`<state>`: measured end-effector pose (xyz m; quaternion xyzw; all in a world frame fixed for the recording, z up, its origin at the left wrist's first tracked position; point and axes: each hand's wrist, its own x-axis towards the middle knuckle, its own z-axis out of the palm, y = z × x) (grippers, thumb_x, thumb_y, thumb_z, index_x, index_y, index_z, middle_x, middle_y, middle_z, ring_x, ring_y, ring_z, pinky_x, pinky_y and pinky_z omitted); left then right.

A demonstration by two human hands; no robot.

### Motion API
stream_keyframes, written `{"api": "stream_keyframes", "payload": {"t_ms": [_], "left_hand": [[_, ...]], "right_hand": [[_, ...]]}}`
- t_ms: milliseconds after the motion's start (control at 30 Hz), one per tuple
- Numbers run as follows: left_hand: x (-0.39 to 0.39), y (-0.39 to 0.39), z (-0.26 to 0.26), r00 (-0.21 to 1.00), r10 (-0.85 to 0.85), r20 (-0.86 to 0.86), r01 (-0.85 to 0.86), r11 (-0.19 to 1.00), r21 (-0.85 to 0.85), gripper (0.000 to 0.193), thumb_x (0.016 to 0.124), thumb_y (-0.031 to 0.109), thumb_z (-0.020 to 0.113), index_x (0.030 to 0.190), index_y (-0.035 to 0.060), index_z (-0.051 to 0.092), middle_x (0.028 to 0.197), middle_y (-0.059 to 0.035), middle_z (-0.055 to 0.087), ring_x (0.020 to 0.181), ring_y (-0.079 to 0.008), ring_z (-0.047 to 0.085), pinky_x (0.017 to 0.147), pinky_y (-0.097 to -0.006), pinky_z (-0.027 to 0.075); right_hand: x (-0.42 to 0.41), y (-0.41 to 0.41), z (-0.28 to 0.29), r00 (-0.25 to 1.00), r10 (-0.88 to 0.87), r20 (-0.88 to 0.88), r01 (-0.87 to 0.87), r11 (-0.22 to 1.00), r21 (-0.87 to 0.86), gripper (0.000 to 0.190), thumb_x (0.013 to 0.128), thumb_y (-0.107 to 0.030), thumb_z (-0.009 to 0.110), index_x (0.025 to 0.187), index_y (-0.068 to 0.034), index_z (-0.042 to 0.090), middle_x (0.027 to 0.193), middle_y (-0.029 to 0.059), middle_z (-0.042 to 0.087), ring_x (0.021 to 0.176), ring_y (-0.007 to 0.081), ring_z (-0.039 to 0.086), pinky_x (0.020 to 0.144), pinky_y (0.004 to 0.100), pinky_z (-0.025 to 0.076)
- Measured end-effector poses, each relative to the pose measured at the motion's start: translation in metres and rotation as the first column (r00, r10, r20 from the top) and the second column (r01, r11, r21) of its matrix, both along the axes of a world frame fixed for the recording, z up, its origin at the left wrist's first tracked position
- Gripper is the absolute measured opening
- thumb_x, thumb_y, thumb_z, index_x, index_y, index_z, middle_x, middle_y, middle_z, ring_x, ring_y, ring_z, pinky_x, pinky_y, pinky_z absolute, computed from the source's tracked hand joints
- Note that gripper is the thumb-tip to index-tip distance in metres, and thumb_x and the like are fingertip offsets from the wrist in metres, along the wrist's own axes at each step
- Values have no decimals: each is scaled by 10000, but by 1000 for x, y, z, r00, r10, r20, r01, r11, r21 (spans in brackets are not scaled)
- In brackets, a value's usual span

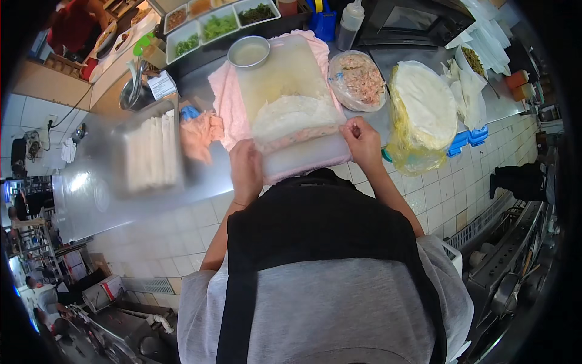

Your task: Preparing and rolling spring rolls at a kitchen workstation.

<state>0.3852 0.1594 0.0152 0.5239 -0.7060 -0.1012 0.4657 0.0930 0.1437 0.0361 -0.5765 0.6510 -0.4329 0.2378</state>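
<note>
On a pale cutting board (291,68) in front of me lies a thin, translucent round wrapper (293,109). A long strip of pinkish minced filling (302,138) runs across its near part. My right hand (362,140) pinches the wrapper at the strip's right end, with thumb and forefinger together. At the left end is my left hand (247,168), fingers curled; blur hides whether they grip the wrapper. A metal bowl of cloudy liquid (248,52) sits on the board's far left corner. A bag-lined bowl of minced filling (357,79) stands beyond my right hand.
Left of the board, a metal tray (119,175) holds several white rolls (152,152) beside an orange cloth (198,134). On the right, a stack of round wrappers (423,102) sits in yellow plastic. Herb containers (219,25), a squeeze bottle (351,22) and a microwave (411,20) stand behind.
</note>
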Motion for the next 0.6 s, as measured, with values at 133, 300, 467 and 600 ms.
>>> {"api": "stream_keyframes", "payload": {"t_ms": [133,300,467,600], "left_hand": [[6,4,-6,1000,22,7,-22,994,103,321,855,-117,630,1149,1,576,983,-124,591,876,-204,615,809,-307,537],[8,5,-5,996,-87,-19,87,996,-1,218,835,-92,679,1032,-10,638,1036,-135,621,921,-221,643,793,-303,534],[12,6,-1,990,-126,56,127,992,-9,261,805,-75,706,1047,5,650,1105,-140,636,963,-278,653,834,-313,538],[13,3,-4,979,-174,106,178,984,-32,275,786,-50,723,1043,21,655,1138,-140,637,1025,-312,654,866,-324,543]], "right_hand": [[9,4,-1,968,62,-243,-125,960,-252,99,846,-77,704,875,-33,621,831,109,625,707,224,624,622,350,498],[7,3,-1,912,77,-403,-229,911,-343,94,813,-24,698,882,-37,635,944,128,634,862,300,629,738,389,515],[0,-1,-4,910,160,-383,-313,871,-380,136,783,3,712,893,-30,639,949,127,633,899,312,630,820,395,521],[-9,-9,1,840,269,-471,-465,803,-372,137,783,2,712,891,-23,631,992,130,648,941,321,637,861,392,530]]}}
